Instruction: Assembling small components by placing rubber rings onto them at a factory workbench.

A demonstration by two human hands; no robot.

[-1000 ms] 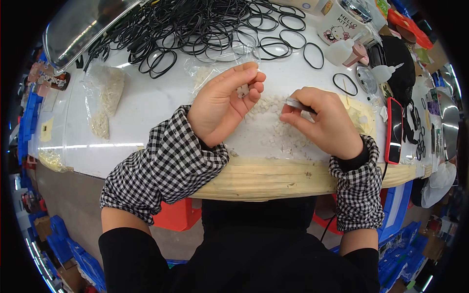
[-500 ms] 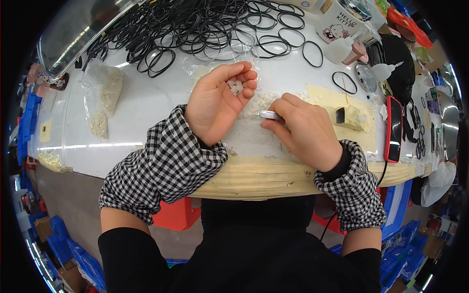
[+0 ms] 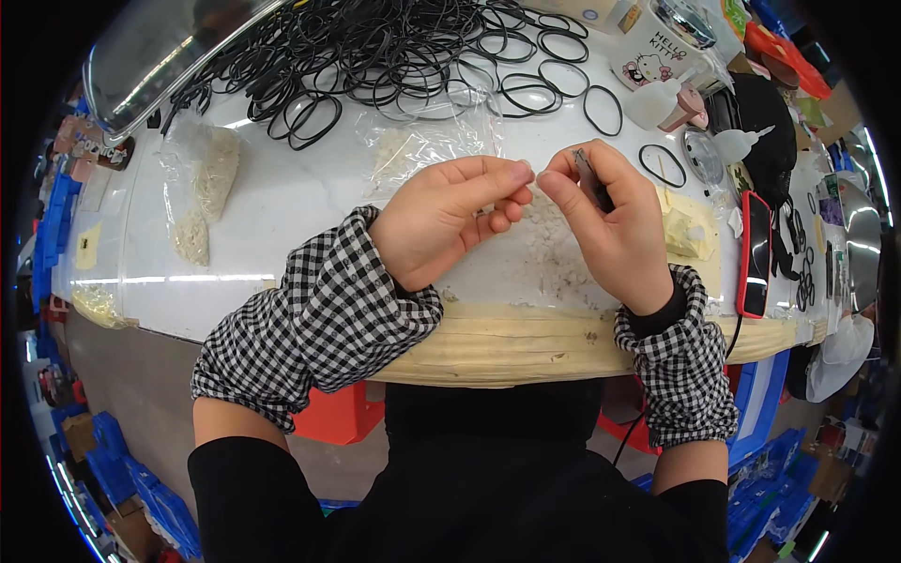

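Observation:
Over the table, my left hand (image 3: 460, 211) is closed, its thumb and forefinger pinched together and the other fingers curled. The small white pieces seen in its palm earlier are hidden now. Close to its fingertips, my right hand (image 3: 605, 211) grips a small flat metal tool (image 3: 589, 178), dark on the side that shows and standing up between thumb and fingers. The tool's exact kind is unclear. Beneath my hands a loose scatter of small white pieces (image 3: 554, 249) lies on the table. A clear plastic bag (image 3: 422, 145) with pale contents lies just beyond my left hand.
A large heap of black rubber bands (image 3: 347, 56) covers the far side. A bag of white pieces (image 3: 214, 174) rests at the left. To the right are a yellowish block (image 3: 690, 233), a red-edged phone (image 3: 755, 253) with a cable, squeeze bottles (image 3: 737, 143) and a white cup (image 3: 657, 47).
My left hand has turned from cupped palm-up to a pinch and shifted right. My right hand has risen from the white pieces, tilting the metal tool upright, and the fingertips have come close together.

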